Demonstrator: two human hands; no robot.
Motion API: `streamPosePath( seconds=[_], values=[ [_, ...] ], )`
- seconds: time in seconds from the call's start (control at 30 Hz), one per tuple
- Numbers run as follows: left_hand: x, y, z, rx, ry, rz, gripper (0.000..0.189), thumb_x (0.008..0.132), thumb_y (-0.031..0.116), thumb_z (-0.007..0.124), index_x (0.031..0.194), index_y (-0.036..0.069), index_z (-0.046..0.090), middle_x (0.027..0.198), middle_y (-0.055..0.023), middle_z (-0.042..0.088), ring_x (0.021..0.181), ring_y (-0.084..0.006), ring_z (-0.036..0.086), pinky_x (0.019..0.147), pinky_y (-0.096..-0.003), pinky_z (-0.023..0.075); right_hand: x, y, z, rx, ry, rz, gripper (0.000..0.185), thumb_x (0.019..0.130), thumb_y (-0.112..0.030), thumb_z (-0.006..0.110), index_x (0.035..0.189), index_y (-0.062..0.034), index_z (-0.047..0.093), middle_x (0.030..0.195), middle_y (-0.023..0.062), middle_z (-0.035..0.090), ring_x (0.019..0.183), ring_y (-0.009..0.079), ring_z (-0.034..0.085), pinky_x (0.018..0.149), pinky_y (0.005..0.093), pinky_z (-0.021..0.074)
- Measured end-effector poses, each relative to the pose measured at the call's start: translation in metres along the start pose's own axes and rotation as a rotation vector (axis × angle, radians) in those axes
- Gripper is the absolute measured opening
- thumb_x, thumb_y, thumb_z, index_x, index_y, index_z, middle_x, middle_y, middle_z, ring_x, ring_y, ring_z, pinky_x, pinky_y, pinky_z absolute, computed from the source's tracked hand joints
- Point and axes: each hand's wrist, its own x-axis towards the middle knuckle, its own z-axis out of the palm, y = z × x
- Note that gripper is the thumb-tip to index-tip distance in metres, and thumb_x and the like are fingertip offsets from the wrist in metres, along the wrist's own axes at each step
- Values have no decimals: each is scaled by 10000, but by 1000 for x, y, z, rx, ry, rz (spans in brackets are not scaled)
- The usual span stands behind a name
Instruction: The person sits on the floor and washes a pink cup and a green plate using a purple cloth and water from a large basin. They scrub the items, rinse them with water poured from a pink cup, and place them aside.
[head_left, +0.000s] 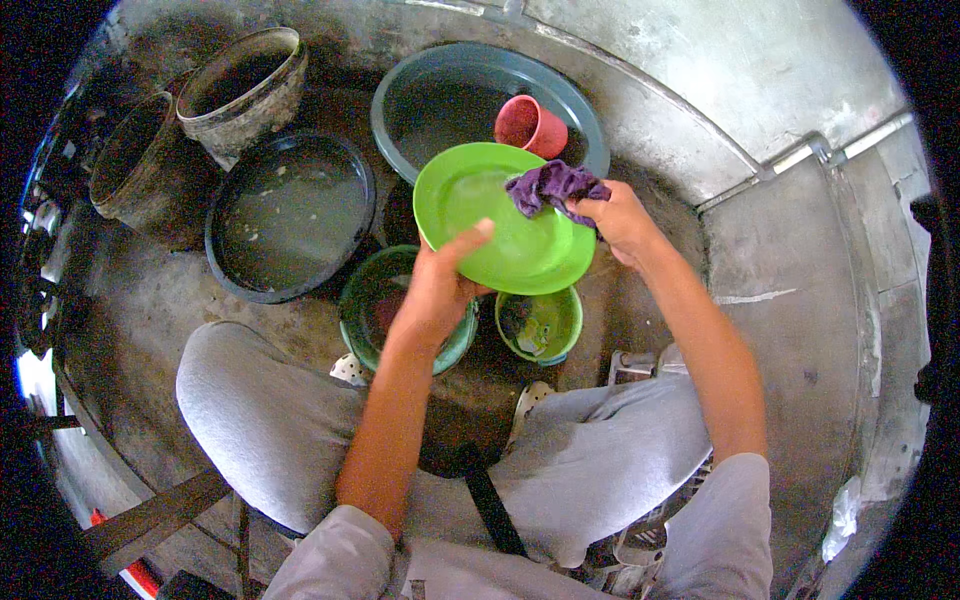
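Observation:
My left hand (446, 274) grips a bright green plastic plate (495, 240) by its near left rim, thumb lying over the inner face. A crumpled purple cloth (551, 187) is bunched in the fingers of my right hand (619, 225), and it touches the plate's far right part. The plate is held in the air above a dark green bucket (352, 315) and a small light green pail (576, 330). Some contents show inside the pail, but I cannot tell what they are. Part of the bucket is hidden by my left forearm.
A large grey-blue basin (390, 112) holding a pink plastic cup (544, 131) stands beyond the plate. Left of it is a black basin (292, 217) of murky water with floating bits. Two sooty pots (255, 124) lean at the far left. A concrete wall (712, 67) rises behind.

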Motion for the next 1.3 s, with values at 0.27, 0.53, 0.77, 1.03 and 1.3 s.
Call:
streamPosePath(
  seconds=[0.27,0.53,0.77,1.03,1.3],
  values=[
    [-4,14,-28,4,-151,-182,580,648,-27,518,1226,-46,557,1114,-145,653,966,-295,662,860,-384,555,-2,-18,-10,-96,-201,-318,483,751,33,633,1229,-35,653,1023,41,721,895,126,656,827,302,527],
    [-3,22,-16,-148,-83,-84,579,751,24,552,1327,37,502,1229,-139,619,1060,-296,647,904,-416,562,6,-16,-5,-244,52,-185,313,770,-3,650,1074,-36,715,893,41,727,771,148,655,762,320,532],
    [-1,12,-4,361,128,248,722,713,-80,526,1419,35,431,1310,-122,590,1208,-268,571,1037,-353,436,-7,-19,-9,-96,-123,-75,335,736,31,680,1069,-10,677,928,27,703,836,135,644,781,287,520],
    [-3,1,-3,404,-40,105,638,688,-62,512,1324,-10,531,1231,-116,635,1119,-241,592,977,-324,450,14,-10,-22,-292,-3,-215,375,727,20,650,1094,-22,714,904,21,716,800,126,650,789,275,530],
    [3,-2,-6,410,-43,43,598,651,-51,541,1246,-21,589,1093,-89,681,987,-219,624,886,-309,484,12,-11,-41,-220,-258,-229,345,726,36,675,1057,-57,710,876,-9,711,794,121,655,772,288,530]
  ],
)
